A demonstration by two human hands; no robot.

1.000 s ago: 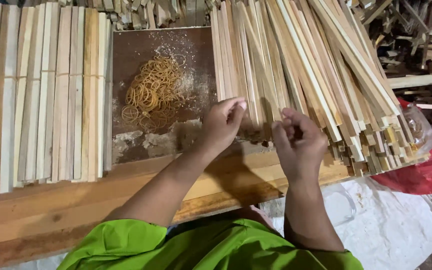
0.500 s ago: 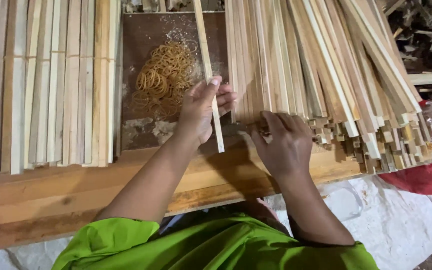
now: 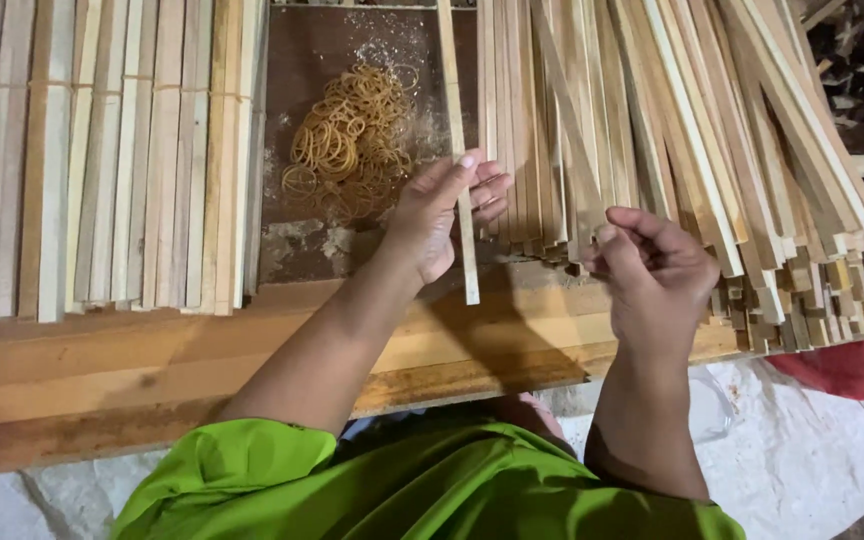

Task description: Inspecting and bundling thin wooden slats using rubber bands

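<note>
- Nearest to the camera is the green shirt [image 3: 252, 490] of the person, and under it a white sheet [image 3: 812, 450] covers the ground, with a red sheet [image 3: 852, 365] at the right.
- Above the shirt runs the front edge of the wooden workbench [image 3: 152, 370], made of long planks.
- The right hand [image 3: 657, 275] is raised over the front edge, near the ends of the loose slats. Its fingers are curled in, with the fingertips pressed together; I cannot tell if they pinch something.
- The left hand [image 3: 442, 215] is a little farther in, near the middle of the workbench. Its thumb and fingers are closed around one thin wooden slat [image 3: 457, 150]. The slat lies almost straight from the far edge toward the front edge, and its near end sticks out below the hand.
- Just beside the left hand, on a dark board [image 3: 352, 30] with sawdust, lies a heap of yellow rubber bands [image 3: 347, 145].
- On the right side a big pile of loose slats [image 3: 712, 130] fans out toward the far right corner.
- On the left side lie the tied bundles of slats [image 3: 112, 160], neat and parallel.
</note>
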